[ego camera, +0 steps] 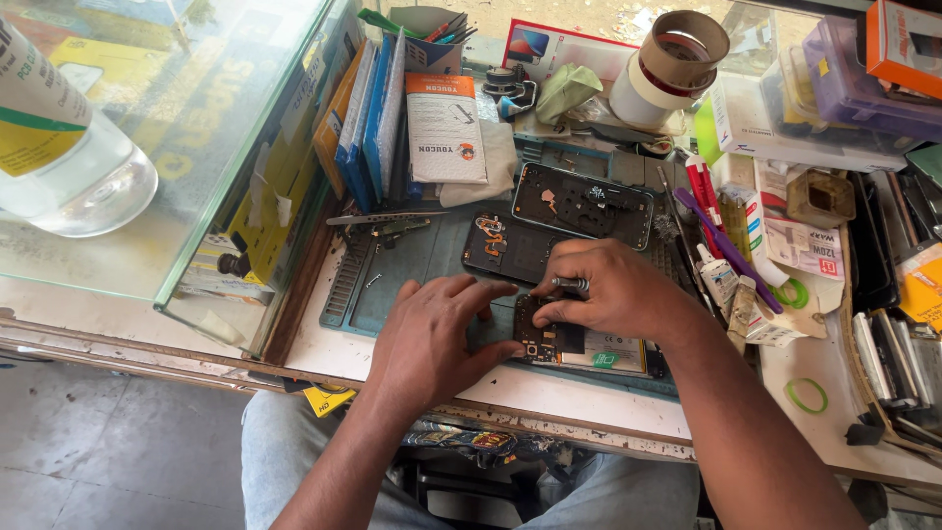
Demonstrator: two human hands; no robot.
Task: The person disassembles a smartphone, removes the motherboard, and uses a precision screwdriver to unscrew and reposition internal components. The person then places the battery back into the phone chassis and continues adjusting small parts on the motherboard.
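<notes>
Far left, on the glass counter (147, 226): one clear plastic bottle (59, 147) with a white, green and yellow label. Upright beside the glass: a row of flat packets in yellow, orange and blue (365, 118), then one white rectangular packet with an orange band (444, 128) leaning against them. On the blue-green work mat (412, 260): one pair of tweezers (378, 218), one dark phone back cover (584, 204) and one dark inner frame (505, 245). Near the front edge: left hand (432, 339), fingers spread flat, pressing the mat and touching the left edge of the opened phone (559, 344), grasping nothing. Directly right: right hand (613, 294), curled over the phone's top, pinching a small metal screwdriver (571, 285) against the board. Behind: two stacked tape rolls (667, 64), tan over white. Further right: one purple-handled tool (726, 245), one white box with coloured stripes (756, 231), two green rubber rings (807, 395), one orange box (903, 39) atop clear purple cases (854, 88).
</notes>
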